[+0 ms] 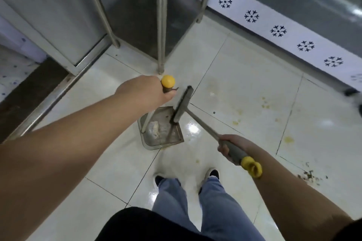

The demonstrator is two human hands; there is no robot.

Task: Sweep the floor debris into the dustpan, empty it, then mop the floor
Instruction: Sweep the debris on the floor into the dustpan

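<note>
Dustpan (162,133) — between my hands, on tile; left hand (148,92) grips its handle (167,82), right hand (233,146) grips broom (183,104) — bristles over pan.

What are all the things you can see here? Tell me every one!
dustpan: one, grey metal, on the floor ahead of the feet, pale debris inside
broom: one, grey head over the dustpan, yellow handle end
debris pile: one, dark, on the tiles at the right
yellow stains: several, on the tiles at the right
metal legs: three, silver, ahead
snowflake strip: one, white, along the wall
left hand: grips the dustpan handle
right hand: grips the broom handle
</note>
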